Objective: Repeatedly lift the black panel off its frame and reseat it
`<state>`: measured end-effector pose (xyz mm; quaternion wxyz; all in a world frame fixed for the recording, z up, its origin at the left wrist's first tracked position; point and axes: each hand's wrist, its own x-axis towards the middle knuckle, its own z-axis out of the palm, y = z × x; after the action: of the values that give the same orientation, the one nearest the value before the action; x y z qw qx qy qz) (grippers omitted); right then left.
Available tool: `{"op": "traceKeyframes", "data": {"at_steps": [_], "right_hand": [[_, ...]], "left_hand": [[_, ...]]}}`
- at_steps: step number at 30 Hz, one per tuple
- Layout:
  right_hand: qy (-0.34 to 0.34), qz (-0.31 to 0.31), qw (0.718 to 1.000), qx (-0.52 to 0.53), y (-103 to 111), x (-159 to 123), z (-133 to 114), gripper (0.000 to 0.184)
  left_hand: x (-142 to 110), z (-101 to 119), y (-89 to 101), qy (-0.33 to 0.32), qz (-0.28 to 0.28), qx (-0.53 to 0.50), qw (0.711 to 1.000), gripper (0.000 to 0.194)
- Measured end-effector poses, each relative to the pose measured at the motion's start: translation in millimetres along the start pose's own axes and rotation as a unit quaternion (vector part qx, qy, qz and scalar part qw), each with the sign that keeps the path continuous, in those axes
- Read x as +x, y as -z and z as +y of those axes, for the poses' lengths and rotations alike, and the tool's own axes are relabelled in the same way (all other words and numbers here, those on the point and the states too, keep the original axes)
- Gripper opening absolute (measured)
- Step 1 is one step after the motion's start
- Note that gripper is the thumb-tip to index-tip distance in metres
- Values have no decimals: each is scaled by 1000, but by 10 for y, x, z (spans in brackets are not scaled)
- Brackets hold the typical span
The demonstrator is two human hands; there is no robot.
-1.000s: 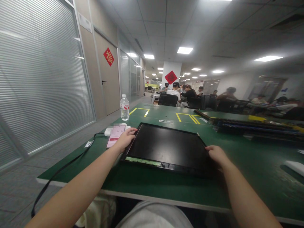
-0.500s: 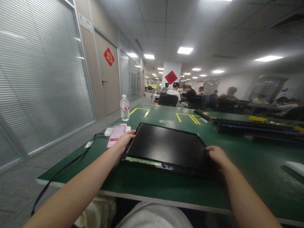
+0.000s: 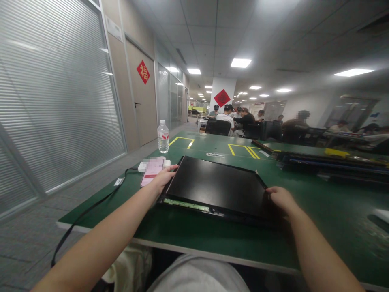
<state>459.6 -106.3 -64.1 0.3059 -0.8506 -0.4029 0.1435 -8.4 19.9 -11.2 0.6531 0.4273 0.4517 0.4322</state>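
A black flat display panel (image 3: 217,184) lies face up just over or on the green table, a strip of green circuit board (image 3: 186,205) showing along its near edge. My left hand (image 3: 165,178) grips its left edge, thumb on the rim and the other fingers hidden beneath. At the opposite side, my right hand (image 3: 281,198) is closed on the right edge, with its fingertips out of sight. Whether the panel touches the table under it I cannot tell.
Left of the panel lie a phone (image 3: 152,172) and a black strap (image 3: 88,211). Beyond stands a water bottle (image 3: 163,138). Long dark strips (image 3: 316,160) are piled at the right on the green table (image 3: 212,239). Several people sit at tables farther back.
The whole view has shifted slightly, so everything sits a little farther right. Both hands keep their hold on the panel, which looks otherwise unmoved.
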Motion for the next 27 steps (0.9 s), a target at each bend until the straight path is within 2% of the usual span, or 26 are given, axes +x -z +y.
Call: {"op": "traceKeyframes", "data": {"at_steps": [3, 8, 13, 18, 21, 24, 27], "right_hand": [[-2, -2, 1000, -7, -3, 15, 17, 35], [3, -9, 1000, -9, 12, 28, 42, 33], [1, -12, 1000, 5, 21, 32, 37, 33], [-1, -1, 1000, 10, 5, 15, 5, 34], [6, -1, 1000, 9, -1, -17, -35, 34], [15, -3, 1000, 12, 3, -58, -85, 37], [17, -3, 1000, 2, 10, -92, -121, 40]], "left_hand": [[-20, -2, -5, -6, -7, 14, 1000, 62], [-29, -25, -24, -20, -26, 22, 999, 36], [21, -65, -17, -28, -3, 42, 999, 27], [29, -61, -18, -1, 3, 32, 999, 17], [24, -74, 6, -11, 14, 59, 998, 28], [28, -102, 45, -68, 36, 146, 986, 40], [32, -126, 71, -76, 26, 197, 977, 46]]}}
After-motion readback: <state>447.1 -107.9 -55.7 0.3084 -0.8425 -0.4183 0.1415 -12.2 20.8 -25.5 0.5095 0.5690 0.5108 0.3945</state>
